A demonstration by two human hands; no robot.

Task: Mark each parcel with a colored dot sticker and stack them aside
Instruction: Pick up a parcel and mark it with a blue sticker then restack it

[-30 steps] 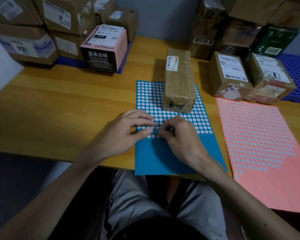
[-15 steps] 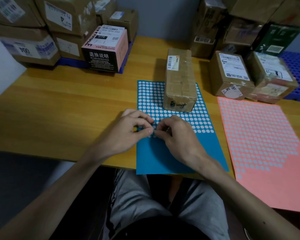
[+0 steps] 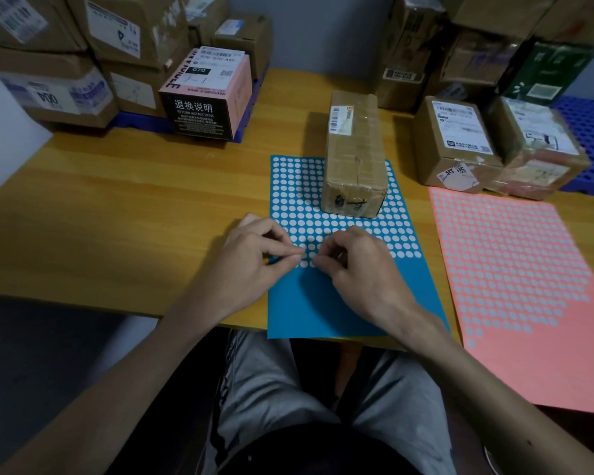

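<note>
A long brown taped parcel [image 3: 354,159] lies on the far half of a blue dot-sticker sheet [image 3: 323,303] in front of me. White circles cover the sheet's upper part and its near part is solid blue. My left hand [image 3: 251,265] has its fingers curled, and thumb and forefinger pinch the sheet where the white circles end. My right hand [image 3: 360,272] sits close beside it, fingertips pinching at a dot sticker on the same row. The sticker itself is too small to make out.
A pink dot-sticker sheet [image 3: 528,286] lies to the right on the wooden table [image 3: 117,217]. Two labelled parcels [image 3: 456,142] [image 3: 535,145] stand behind it before a tall stack. At the back left are more stacked parcels [image 3: 48,90] and a pink-and-black box [image 3: 203,97].
My left hand went from lying flat on the sheet to a curled pinch. My right fingertips stayed at the same row of dots. The parcel has not moved.
</note>
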